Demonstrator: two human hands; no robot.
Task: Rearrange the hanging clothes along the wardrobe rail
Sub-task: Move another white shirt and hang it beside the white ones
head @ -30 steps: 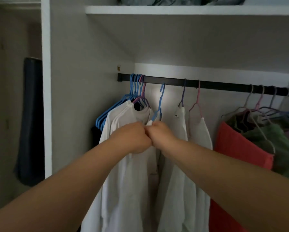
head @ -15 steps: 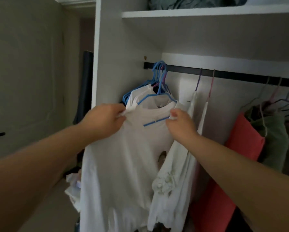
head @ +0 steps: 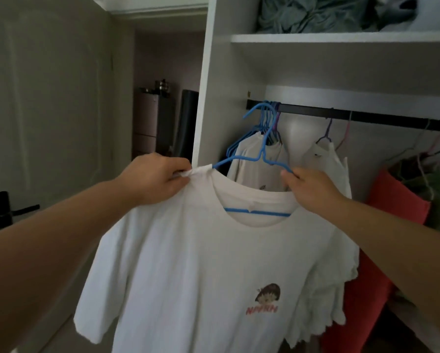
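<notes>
Two hands (head: 153, 178) (head: 309, 188), one white T-shirt (head: 201, 271)

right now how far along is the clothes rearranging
Midway. Done: one white t-shirt on its blue hanger is off the rail. In hand: the left hand grips its shoulder, the right hand its collar. Left: hooking it back on the rail among the other clothes.
</notes>
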